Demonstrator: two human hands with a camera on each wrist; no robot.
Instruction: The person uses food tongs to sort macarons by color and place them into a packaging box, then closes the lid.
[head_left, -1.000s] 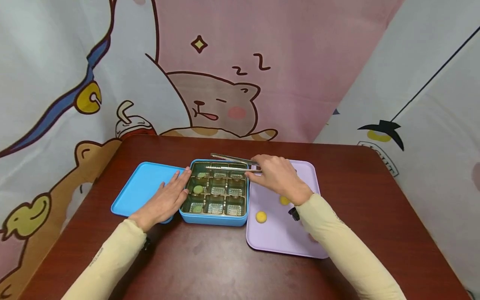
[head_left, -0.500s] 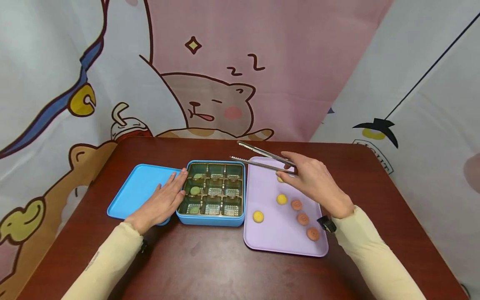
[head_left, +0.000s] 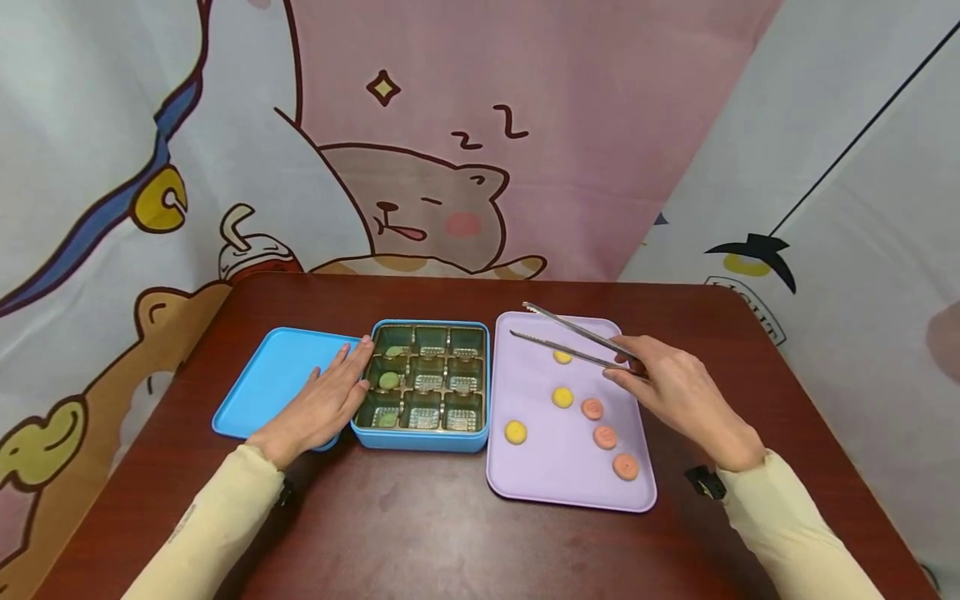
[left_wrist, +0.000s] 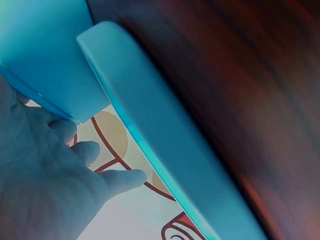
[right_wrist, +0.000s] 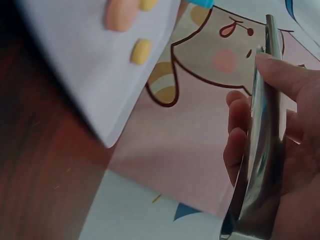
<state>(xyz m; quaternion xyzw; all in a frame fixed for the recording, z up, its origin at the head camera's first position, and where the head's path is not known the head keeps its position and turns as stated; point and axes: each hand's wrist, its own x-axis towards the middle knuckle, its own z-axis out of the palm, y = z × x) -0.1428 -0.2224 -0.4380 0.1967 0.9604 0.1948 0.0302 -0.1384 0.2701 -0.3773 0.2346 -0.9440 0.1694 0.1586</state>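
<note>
In the head view my right hand (head_left: 678, 396) grips metal tongs (head_left: 577, 352), whose two tips stand apart above the far part of a lilac tray (head_left: 540, 475); nothing is between them. Yellow discs (head_left: 515, 432) and pink discs (head_left: 626, 467) lie on that tray. The right wrist view shows fingers and thumb around the tongs (right_wrist: 260, 150). With fingers straight, my left hand (head_left: 318, 408) rests against the left wall of a blue box (head_left: 420, 440). Its gold divided insert (head_left: 427, 379) carries green discs (head_left: 388, 381) in the left column of compartments.
A blue lid (head_left: 277, 379) lies flat to the left of the box, partly under my left forearm and hand. All of it stands on a dark brown table (head_left: 420, 525). Behind the table hangs a cloth (head_left: 600, 125) printed with cartoon animals.
My right hand has drawn back to the right with the tongs, from above the box to above the tray, uncovering the pink discs. My left hand has stayed at the box.
</note>
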